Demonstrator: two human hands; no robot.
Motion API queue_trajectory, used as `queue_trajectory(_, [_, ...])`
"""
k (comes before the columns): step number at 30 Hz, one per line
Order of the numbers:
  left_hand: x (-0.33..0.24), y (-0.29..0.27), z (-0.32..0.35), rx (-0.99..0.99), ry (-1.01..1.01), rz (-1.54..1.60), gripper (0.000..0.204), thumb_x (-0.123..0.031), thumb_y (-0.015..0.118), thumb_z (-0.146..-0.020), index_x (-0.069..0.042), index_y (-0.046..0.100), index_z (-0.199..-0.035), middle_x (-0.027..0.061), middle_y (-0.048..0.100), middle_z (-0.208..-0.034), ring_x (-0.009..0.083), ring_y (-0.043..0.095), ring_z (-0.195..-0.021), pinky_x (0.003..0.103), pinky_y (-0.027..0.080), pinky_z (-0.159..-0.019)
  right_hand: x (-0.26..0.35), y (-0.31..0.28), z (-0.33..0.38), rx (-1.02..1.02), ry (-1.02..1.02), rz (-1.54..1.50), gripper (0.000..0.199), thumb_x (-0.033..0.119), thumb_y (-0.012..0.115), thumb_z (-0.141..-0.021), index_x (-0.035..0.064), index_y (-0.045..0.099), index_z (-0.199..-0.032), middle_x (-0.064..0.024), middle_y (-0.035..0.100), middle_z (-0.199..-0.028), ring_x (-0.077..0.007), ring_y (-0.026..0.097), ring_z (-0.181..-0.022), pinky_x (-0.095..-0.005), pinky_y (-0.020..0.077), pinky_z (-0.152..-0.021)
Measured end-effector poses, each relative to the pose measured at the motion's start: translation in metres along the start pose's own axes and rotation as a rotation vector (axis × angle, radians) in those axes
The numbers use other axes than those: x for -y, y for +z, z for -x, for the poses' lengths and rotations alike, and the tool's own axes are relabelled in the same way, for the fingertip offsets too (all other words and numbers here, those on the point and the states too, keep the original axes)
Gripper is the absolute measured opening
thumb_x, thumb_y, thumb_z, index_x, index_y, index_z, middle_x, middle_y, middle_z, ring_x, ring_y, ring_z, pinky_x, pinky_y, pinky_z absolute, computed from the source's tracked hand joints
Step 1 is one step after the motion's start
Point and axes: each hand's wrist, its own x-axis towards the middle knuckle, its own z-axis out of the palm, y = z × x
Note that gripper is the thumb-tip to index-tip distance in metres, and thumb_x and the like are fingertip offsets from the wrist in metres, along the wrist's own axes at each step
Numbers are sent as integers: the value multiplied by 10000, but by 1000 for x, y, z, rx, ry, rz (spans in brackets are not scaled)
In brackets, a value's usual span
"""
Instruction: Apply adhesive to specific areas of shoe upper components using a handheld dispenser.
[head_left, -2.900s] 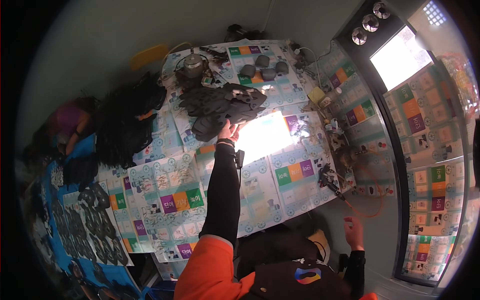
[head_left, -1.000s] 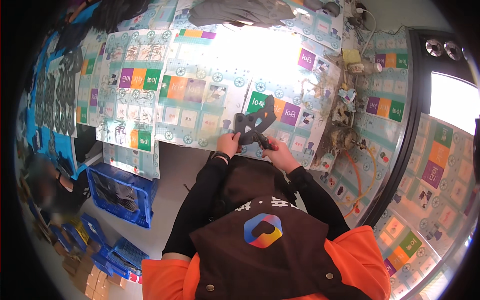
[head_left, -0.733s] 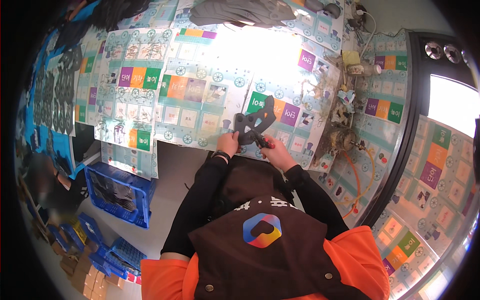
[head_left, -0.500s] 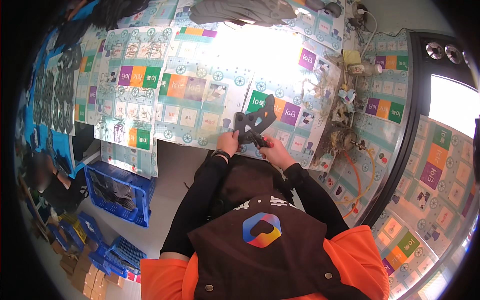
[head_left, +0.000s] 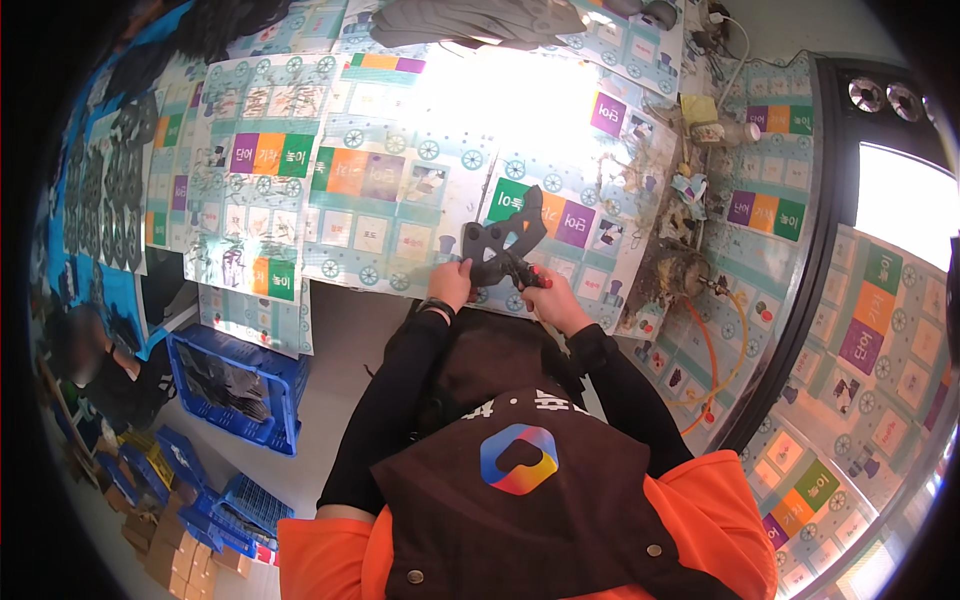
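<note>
A flat dark grey cut-out piece with holes [head_left: 502, 240] is held just above the near edge of the table [head_left: 400, 200], which is covered in colourful printed sheets. My left hand [head_left: 452, 284] grips the piece's lower left edge. My right hand [head_left: 548, 296] holds a small red-handled tool [head_left: 528, 277] against the piece's lower right edge. Both forearms in black sleeves rise from the lower edge of the view.
A pile of grey cut-out pieces [head_left: 480, 18] lies at the far side. Rows of dark pieces [head_left: 105, 190] cover the left bench. A messy pot with an orange hose [head_left: 690, 275] stands at right. Blue crates [head_left: 235, 385] sit on the floor. Another person [head_left: 95, 365] is at far left.
Since the earliest frame my left hand came back from the far pile and my head tipped down; over the last second both hands stay on the grey piece with little movement.
</note>
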Motion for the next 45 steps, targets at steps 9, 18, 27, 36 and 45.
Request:
queue_trajectory(9, [-39,-13,17,44,-77,101,454,-335,541,-1040,72,676,-890,192,697,-729,325,721,-650,406,576,-592,8,-14,6,-72,48,-49,133,36,590,-804,-15,604,-927,-79,596,-698,-163,593,-606,-322,471,-587])
queue_trajectory(18, [-1,-5,4,-24,32,-21,450,-312,539,-1048,83,670,-878,173,693,-679,285,728,-589,373,585,-521,19,-21,7,-114,70,-59,113,37,589,-795,-3,603,-899,-67,593,-689,-148,582,-597,-313,463,-566])
queue_trajectory(27, [-23,-17,17,12,-84,155,442,-300,542,-1050,92,652,-878,171,690,-683,279,729,-583,363,584,-502,22,-29,3,-177,59,-108,92,13,582,-784,2,590,-875,-50,583,-674,-154,574,-569,-307,450,-554])
queue_trajectory(36, [-46,-22,25,38,-141,219,440,-298,553,-1041,90,663,-866,165,683,-690,274,728,-579,367,586,-507,15,-41,-4,-240,46,-261,106,-3,585,-789,-8,596,-893,-48,585,-717,-146,563,-573,-298,447,-550])
queue_trajectory(45, [-42,-19,23,46,-118,185,443,-305,544,-1050,93,652,-889,169,689,-672,271,727,-568,352,576,-489,20,-45,-9,-244,7,-282,115,-14,583,-788,-1,591,-902,-43,587,-747,-146,568,-578,-296,449,-542])
